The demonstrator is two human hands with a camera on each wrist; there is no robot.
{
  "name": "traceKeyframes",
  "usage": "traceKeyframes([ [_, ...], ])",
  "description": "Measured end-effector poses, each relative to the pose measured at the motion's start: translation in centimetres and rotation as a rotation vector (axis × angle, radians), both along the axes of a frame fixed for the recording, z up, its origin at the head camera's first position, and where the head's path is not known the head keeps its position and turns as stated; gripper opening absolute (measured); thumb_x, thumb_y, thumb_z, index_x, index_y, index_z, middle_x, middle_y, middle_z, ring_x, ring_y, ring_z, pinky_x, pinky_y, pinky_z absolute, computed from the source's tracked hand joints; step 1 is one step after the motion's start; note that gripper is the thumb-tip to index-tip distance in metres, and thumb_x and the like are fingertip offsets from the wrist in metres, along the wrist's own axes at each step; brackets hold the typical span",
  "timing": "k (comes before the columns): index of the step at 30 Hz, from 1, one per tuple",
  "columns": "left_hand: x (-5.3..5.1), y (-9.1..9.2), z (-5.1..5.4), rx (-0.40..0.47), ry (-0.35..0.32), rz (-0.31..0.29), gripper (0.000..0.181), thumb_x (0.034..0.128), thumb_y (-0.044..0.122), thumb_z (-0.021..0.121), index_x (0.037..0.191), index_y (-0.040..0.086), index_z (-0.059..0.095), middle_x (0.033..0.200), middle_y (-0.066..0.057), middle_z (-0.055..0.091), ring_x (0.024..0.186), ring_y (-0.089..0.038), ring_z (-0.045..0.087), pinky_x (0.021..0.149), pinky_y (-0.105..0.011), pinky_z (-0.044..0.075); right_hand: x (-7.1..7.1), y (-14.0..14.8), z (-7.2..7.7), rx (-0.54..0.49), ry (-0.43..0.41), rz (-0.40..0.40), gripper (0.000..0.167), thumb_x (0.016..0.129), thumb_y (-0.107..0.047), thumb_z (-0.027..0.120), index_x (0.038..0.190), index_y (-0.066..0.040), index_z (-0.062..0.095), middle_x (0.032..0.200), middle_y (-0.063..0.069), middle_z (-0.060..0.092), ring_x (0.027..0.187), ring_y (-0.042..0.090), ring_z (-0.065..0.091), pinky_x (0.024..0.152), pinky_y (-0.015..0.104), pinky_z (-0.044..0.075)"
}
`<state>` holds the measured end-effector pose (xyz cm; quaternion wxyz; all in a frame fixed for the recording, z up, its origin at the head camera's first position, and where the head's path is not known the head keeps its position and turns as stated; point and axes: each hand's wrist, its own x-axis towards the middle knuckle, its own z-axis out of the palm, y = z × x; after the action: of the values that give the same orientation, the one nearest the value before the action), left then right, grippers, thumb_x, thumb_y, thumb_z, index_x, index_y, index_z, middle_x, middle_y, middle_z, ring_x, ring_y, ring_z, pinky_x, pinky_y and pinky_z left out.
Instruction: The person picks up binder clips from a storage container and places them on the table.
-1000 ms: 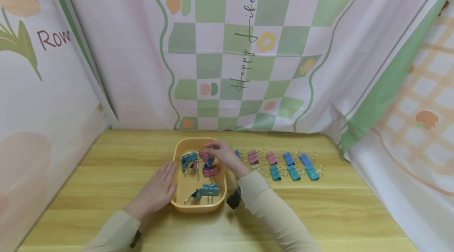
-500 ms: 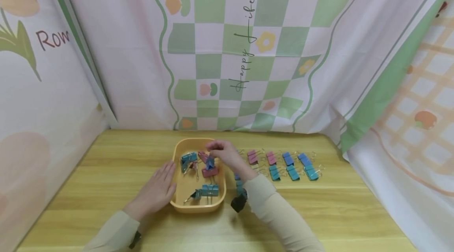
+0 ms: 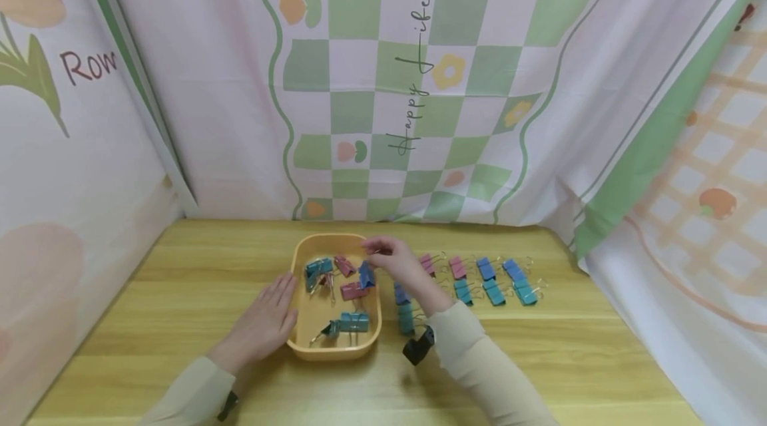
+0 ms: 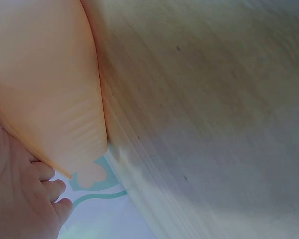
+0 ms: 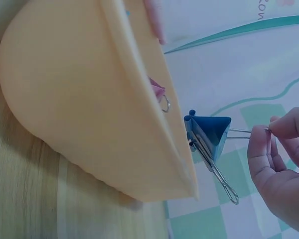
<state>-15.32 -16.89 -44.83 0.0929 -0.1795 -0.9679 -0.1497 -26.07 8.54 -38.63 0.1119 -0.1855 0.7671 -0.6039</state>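
Note:
My right hand (image 3: 398, 267) pinches one wire handle of a blue binder clip (image 5: 209, 133) between thumb and fingertips. This clip (image 3: 367, 274) hangs at the right rim of the yellow plastic tray (image 3: 335, 354), its other handle loose. On the tray's left side rests my left hand (image 3: 263, 319), fingers extended along the rim; in the left wrist view its fingers (image 4: 52, 191) lie against the outer wall. Inside the tray are pink clips (image 3: 353, 291) and teal clips (image 3: 355, 321), some with tangled handles.
Right of the tray, binder clips lie in two rows on the wooden table (image 3: 539, 359): pink and blue ones (image 3: 487, 269) behind, teal ones (image 3: 494, 292) in front. Nearer the tray lies a teal clip (image 3: 406, 319). A checked curtain (image 3: 407, 106) hangs behind the table.
My right hand has lifted the blue clip away from the pink clips and moved right, to the tray's right rim. My left hand stays in place.

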Motion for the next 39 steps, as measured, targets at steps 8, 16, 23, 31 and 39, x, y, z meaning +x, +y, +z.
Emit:
traceKeyframes([
  [8,0.0,0.0,0.0,0.006,-0.006,0.002,0.054,0.0971,0.020,0.040,0.139,-0.011,0.025,0.146,-0.025,0.021,0.133,-0.038,0.020,0.108,-0.048,0.018,0.5,1.6,-0.3,-0.002,0.014,-0.048,0.028,0.085,0.006,0.054,0.113,0.004,0.058,0.099,0.020,0.055,0.082,0.021,0.058,0.080,0.041,0.051],
  [16,0.0,0.0,0.0,0.013,-0.009,0.002,0.055,0.0968,0.020,0.041,0.139,-0.011,0.025,0.146,-0.024,0.021,0.133,-0.038,0.020,0.108,-0.048,0.018,1.2,3.5,-0.2,-0.033,0.009,-0.068,0.030,0.086,0.005,0.053,0.116,0.006,0.056,0.100,0.016,0.056,0.086,0.024,0.058,0.083,0.044,0.049],
  [23,-0.1,-0.1,-0.2,0.011,0.007,0.001,0.054,0.0968,0.020,0.041,0.139,-0.011,0.026,0.146,-0.025,0.022,0.133,-0.038,0.020,0.108,-0.048,0.018,1.6,5.3,0.0,-0.008,0.021,-0.102,0.029,0.087,0.003,0.054,0.116,0.005,0.057,0.106,0.019,0.055,0.094,0.027,0.056,0.081,0.034,0.051],
  [31,-0.2,-0.1,-0.4,0.009,0.006,0.005,0.055,0.0968,0.020,0.041,0.139,-0.011,0.025,0.146,-0.024,0.021,0.133,-0.038,0.020,0.108,-0.048,0.018,1.9,7.2,-0.5,0.010,0.023,-0.148,0.031,0.087,0.000,0.056,0.118,0.006,0.055,0.108,0.019,0.055,0.098,0.031,0.056,0.083,0.034,0.050],
  [39,0.0,0.0,-0.1,0.014,-0.008,0.003,0.054,0.0971,0.020,0.040,0.139,-0.011,0.026,0.146,-0.024,0.021,0.133,-0.038,0.020,0.108,-0.048,0.018,1.9,9.2,-1.0,-0.034,-0.001,-0.143,0.032,0.088,0.001,0.053,0.119,0.008,0.052,0.111,0.021,0.055,0.096,0.029,0.057,0.080,0.035,0.052],
])
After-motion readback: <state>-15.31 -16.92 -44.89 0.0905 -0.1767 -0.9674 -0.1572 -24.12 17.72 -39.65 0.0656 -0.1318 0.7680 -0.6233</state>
